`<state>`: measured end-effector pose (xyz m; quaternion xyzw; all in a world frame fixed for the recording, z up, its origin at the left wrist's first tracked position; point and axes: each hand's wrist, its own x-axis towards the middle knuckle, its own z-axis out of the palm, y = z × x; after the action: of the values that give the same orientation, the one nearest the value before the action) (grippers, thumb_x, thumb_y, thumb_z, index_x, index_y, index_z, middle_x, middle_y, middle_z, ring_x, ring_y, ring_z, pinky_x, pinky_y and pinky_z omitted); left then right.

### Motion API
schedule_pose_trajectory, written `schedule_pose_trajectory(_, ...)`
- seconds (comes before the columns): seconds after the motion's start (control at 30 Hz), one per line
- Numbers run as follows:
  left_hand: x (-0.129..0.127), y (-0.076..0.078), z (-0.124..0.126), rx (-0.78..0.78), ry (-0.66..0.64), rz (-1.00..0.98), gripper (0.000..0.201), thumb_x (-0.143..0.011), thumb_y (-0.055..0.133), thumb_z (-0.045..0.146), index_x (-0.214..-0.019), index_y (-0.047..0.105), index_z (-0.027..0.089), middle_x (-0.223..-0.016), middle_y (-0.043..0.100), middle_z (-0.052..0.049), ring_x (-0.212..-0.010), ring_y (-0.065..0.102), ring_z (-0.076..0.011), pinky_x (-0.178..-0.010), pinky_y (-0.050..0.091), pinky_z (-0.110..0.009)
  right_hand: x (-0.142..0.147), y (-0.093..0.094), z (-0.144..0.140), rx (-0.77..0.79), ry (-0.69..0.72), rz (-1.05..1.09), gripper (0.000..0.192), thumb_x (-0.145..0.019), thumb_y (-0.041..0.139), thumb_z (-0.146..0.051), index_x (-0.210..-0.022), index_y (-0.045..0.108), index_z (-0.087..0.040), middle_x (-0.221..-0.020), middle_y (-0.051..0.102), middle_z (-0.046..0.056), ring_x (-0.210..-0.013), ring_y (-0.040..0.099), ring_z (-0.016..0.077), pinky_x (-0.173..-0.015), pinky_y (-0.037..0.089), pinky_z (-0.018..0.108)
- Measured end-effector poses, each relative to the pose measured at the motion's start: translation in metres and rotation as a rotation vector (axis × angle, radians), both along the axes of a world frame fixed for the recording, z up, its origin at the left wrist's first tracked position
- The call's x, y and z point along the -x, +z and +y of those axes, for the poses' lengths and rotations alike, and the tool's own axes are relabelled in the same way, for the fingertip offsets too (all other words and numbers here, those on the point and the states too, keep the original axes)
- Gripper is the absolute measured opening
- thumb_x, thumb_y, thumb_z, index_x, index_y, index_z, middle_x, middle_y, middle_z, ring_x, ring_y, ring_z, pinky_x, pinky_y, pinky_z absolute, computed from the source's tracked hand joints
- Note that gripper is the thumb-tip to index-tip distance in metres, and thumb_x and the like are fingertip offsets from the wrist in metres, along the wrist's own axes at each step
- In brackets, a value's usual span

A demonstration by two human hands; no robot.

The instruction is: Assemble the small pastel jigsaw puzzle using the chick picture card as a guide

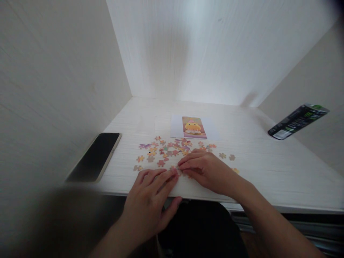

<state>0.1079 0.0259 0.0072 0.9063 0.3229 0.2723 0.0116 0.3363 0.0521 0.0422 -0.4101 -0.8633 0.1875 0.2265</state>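
Many small jigsaw puzzle pieces [161, 163] in pink, yellow, purple and tan lie spread over the white table. Near the front edge, my left hand [153, 195] rests with its fingers stretched out, the index fingertip touching a piece by the edge of the pile. My right hand [205, 168] meets it from the other side, thumb and fingers pinched around a puzzle piece [179, 172] that is mostly covered by the fingertips. Behind the pieces lies a white sheet with a picture [194, 128] of a yellow toy figure in a pink hat.
A phone [95, 157] with a dark screen lies at the table's left side. On the right stands a black drink can [297, 122] with green marks. White panels [172, 53] enclose the table [268, 168] at the back and both sides.
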Motion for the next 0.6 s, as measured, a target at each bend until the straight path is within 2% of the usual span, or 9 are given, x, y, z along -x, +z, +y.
schedule_pose_trajectory(0.2, 0.000, -0.001, 0.001, 0.006, -0.005, -0.007, 0.036, -0.090, 0.060, 0.033, -0.124, 0.063, 0.021, -0.127, 0.066, -0.006, -0.110, 0.058, -0.0257, -0.094, 0.040, -0.044, 0.002, 0.003, -0.007, -0.050, -0.068, -0.027, 0.019, -0.089, 0.058, -0.020, -0.100, 0.073, -0.023, -0.109, 0.070, 0.006, -0.101, 0.061, 0.0192, -0.093, 0.047, 0.034)
schedule_pose_trajectory(0.43, -0.002, 0.001, 0.001, -0.024, 0.007, -0.032, 0.036, -0.088, 0.061, 0.032, -0.123, 0.064, 0.021, -0.125, 0.067, -0.003, -0.107, 0.059, -0.0241, -0.095, 0.038, -0.043, 0.011, 0.001, -0.015, -0.088, -0.102, -0.081, 0.016, -0.089, 0.059, -0.023, -0.098, 0.072, -0.022, -0.099, 0.068, 0.005, -0.095, 0.058, 0.0198, -0.090, 0.044, 0.038)
schedule_pose_trajectory(0.6, -0.001, -0.005, 0.002, -0.051, 0.012, -0.074, 0.034, -0.088, 0.060, 0.032, -0.120, 0.065, 0.022, -0.124, 0.068, -0.002, -0.104, 0.060, -0.0237, -0.095, 0.037, -0.042, 0.018, 0.000, -0.020, -0.079, -0.178, -0.111, 0.013, -0.089, 0.059, -0.024, -0.097, 0.070, -0.023, -0.097, 0.067, 0.003, -0.095, 0.056, 0.0200, -0.091, 0.043, 0.038)
